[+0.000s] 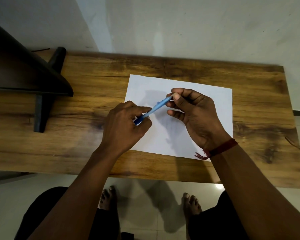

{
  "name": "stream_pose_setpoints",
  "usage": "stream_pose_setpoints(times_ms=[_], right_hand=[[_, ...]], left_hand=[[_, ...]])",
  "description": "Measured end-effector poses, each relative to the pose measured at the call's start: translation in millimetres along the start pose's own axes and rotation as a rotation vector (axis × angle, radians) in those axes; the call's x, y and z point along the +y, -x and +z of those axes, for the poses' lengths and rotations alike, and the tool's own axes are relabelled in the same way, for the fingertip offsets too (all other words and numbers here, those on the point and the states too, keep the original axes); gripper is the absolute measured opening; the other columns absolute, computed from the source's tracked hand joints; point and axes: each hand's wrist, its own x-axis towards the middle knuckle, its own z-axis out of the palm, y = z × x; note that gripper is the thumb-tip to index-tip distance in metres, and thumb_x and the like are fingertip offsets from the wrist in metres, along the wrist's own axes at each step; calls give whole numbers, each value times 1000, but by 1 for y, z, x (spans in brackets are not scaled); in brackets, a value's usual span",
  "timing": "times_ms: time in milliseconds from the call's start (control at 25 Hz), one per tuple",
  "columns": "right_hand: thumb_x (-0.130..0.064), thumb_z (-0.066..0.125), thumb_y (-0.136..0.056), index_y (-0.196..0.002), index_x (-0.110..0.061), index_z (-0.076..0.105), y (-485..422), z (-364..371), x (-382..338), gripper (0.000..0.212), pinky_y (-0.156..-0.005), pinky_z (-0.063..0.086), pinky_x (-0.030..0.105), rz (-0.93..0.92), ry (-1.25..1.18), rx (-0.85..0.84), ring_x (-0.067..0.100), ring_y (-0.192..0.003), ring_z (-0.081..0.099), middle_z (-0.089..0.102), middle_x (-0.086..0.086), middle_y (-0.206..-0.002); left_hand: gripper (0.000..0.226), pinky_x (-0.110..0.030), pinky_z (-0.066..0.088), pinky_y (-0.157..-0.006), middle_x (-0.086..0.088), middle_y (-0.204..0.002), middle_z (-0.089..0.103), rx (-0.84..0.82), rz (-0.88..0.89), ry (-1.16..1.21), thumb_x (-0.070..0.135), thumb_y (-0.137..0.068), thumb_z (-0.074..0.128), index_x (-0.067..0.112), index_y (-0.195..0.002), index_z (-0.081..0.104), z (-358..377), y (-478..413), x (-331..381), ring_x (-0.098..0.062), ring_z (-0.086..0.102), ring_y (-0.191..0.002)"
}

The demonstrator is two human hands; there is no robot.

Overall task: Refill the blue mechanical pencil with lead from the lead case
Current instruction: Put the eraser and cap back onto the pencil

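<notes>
The blue mechanical pencil [157, 106] is held in the air above a white sheet of paper [197, 94], slanting from lower left to upper right. My left hand [124, 125] grips its darker lower end between thumb and fingers. My right hand [196, 111] pinches the pencil's upper end with thumb and forefinger, the other fingers curled loosely. A red thread band circles my right wrist. I see no lead case; it may be hidden by my hands.
The paper lies on a wooden table [87, 94] set against a pale wall. A dark shelf-like stand [24, 73] occupies the table's left end. Below the near edge are a tiled floor and my bare feet.
</notes>
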Motion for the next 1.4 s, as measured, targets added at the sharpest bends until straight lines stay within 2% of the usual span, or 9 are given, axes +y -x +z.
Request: stream_pose_setpoints(times_ms=[200, 440, 800, 920, 1120, 1200, 1240, 1320, 1400], right_hand=[[-4, 62, -87, -102, -7, 71, -2, -10, -3, 17, -73, 58, 32, 1, -24, 12, 27, -91, 71, 74, 11, -99], [-3, 61, -88, -101, -6, 71, -4, -19, -6, 16, -75, 58, 32, 6, -20, -4, 27, -89, 72, 73, 14, -98], [-5, 62, -89, -103, -2, 70, -3, -15, -3, 17, -72, 58, 31, 137, -20, -94, 28, -88, 72, 74, 15, -95], [-5, 62, -88, -105, 0, 69, 2, -5, 1, 19, -72, 59, 30, 192, -99, -109, 26, -88, 71, 74, 15, -96], [-8, 65, -87, -105, -9, 72, 8, 18, 4, 19, -66, 58, 28, 173, -123, -73, 24, -86, 72, 74, 13, -100], [-14, 67, -88, -104, -17, 73, 8, 26, 6, 17, -58, 54, 24, 71, 61, 20, 19, -79, 71, 75, 10, -99], [-16, 68, -88, -103, -18, 73, 7, 28, 9, 16, -58, 53, 23, -23, 264, 102, 15, -76, 70, 76, 7, -97], [-21, 68, -88, -102, -17, 75, 2, 28, 15, 16, -72, 53, 23, -250, 758, 250, 11, -77, 68, 75, 2, -99], [-26, 66, -89, -103, -16, 75, -1, 29, 22, 19, -82, 46, 20, -379, 1070, 280, 13, -81, 66, 75, 2, -102]], left_hand=[[25, -14, 42, -62, -5, -85, 70, -10, 17, 26, 17, -80, 72, 13, -104, 73, 8, -5, 8, -11, 55, -70], [27, -20, 48, -63, -5, -84, 70, -21, 26, 47, 21, -80, 68, 13, -106, 73, 12, -8, 11, -13, 58, -69], [27, -27, 50, -56, -5, -78, 66, -40, 86, 6, 20, -83, 65, 11, -107, 72, 2, 7, 0, -12, 56, -67], [29, -32, 50, -55, -4, -77, 63, -47, 90, 26, 21, -84, 64, 11, -111, 70, -5, 13, -6, -13, 56, -67], [30, -31, 52, -58, -1, -79, 63, -37, 52, 80, 24, -85, 62, 13, -112, 70, -17, 25, -15, -12, 57, -69], [27, -31, 52, -61, 0, -79, 64, -10, 34, 96, 23, -86, 63, 14, -110, 71, -24, 27, -21, -12, 58, -69], [24, -31, 53, -61, 0, -79, 64, 6, 17, 102, 22, -86, 64, 15, -108, 71, -28, 26, -25, -13, 59, -69], [21, -34, 53, -62, 1, -77, 65, 33, -20, 95, 20, -86, 64, 17, -106, 72, -33, 24, -29, -13, 60, -68], [20, -36, 54, -62, 2, -76, 64, 36, -58, 98, 20, -86, 65, 19, -104, 73, -33, 22, -30, -12, 60, -67]])
